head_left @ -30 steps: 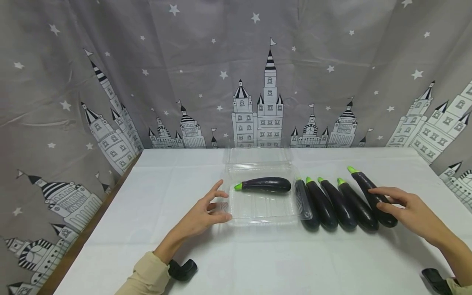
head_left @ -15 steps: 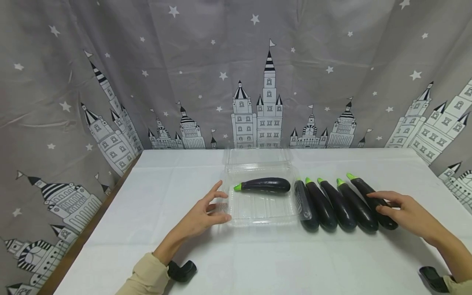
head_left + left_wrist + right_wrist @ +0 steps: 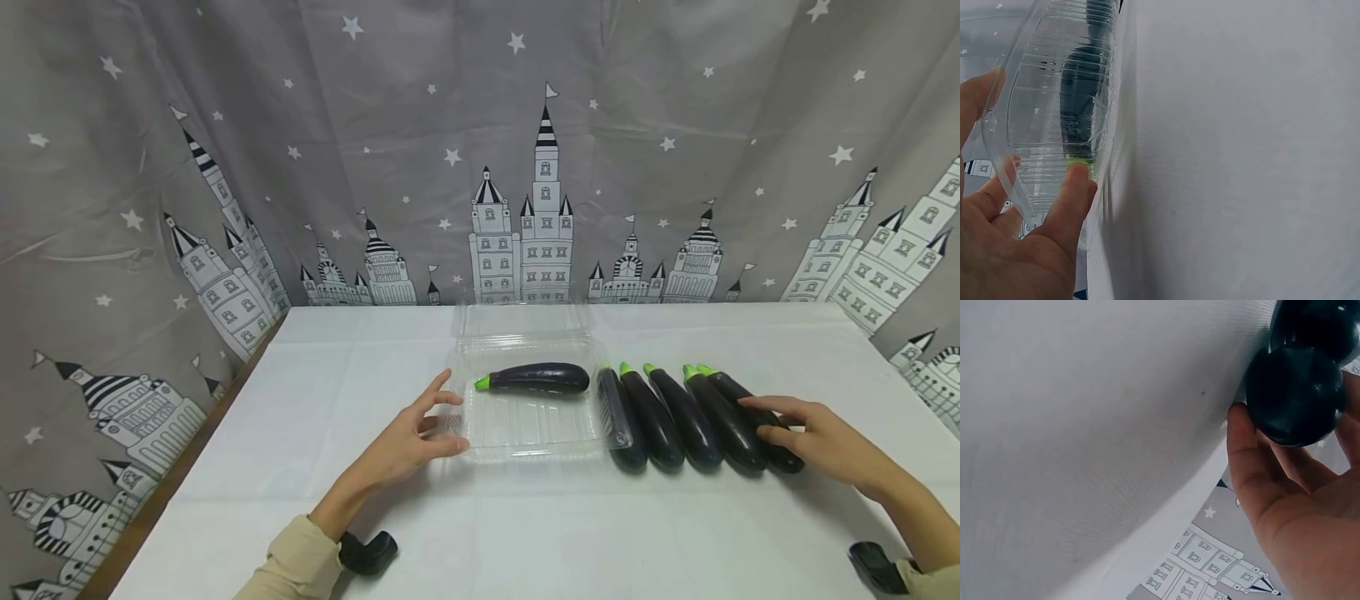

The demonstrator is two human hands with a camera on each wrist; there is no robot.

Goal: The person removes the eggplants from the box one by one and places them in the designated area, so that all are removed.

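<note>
In the head view my left hand (image 3: 411, 435) touches the left side of a clear plastic clamshell box (image 3: 540, 427), fingers spread. The left wrist view shows its fingers along the box's rim and side wall (image 3: 1041, 119). Inside the lidded box, which stands open, one eggplant (image 3: 536, 377) lies sideways, green stem to the left. My right hand (image 3: 821, 437) holds the rightmost eggplant (image 3: 782, 457) of a row on the table, thumb on the near side and fingers across it. In the right wrist view that eggplant's rounded end (image 3: 1296, 394) sits between thumb and fingers.
Several more eggplants (image 3: 686, 421) lie slanted side by side between the box and my right hand. The leftmost one (image 3: 628, 457) shows partly through the box's side. A white cloth (image 3: 525, 525) covers the table. A grey castle-print curtain (image 3: 375, 108) hangs behind.
My right hand has drawn the rightmost eggplant toward me and to the left; it now lies against its neighbour. My left hand and the box have stayed in place.
</note>
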